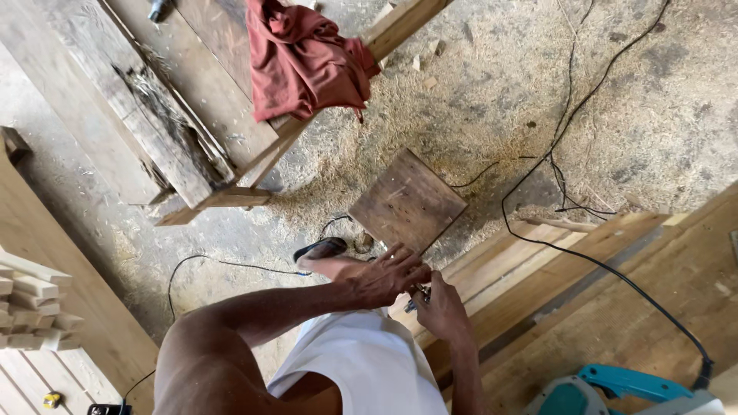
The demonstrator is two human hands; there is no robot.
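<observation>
1. Closest to the viewer is the person's own bare shoulder and left arm, with white shorts (369,361) just below; they stand right beside the long pale plank (615,307) that runs across the lower right, and I place everything else from that plank.
2. The left hand (384,275) hovers at the plank's near end with its fingers spread wide, holding nothing that I can make out.
3. The right hand (440,307) is curled tight around a small dark metal object (419,296), directly beside the left hand and over the plank's near edge; what the object is, I cannot tell.
4. On the plank's lower right stretch sits a teal power tool (615,388), partly cut off by the frame, with a black cord (584,257) running from it up across the plank to the floor.
5. Just past the hands, off the plank's near end, a foot in a dark sandal (319,250) stands on the sawdust.
6. Beyond the foot, a square dark wooden board (407,201) lies on the sawdust, near the plank's end.
7. To the left, well apart from the plank, stacked wood strips (31,307) show at the edge.
8. Farthest from the plank, a rough wooden bench (192,100) carries a crumpled red cloth (304,58).
</observation>
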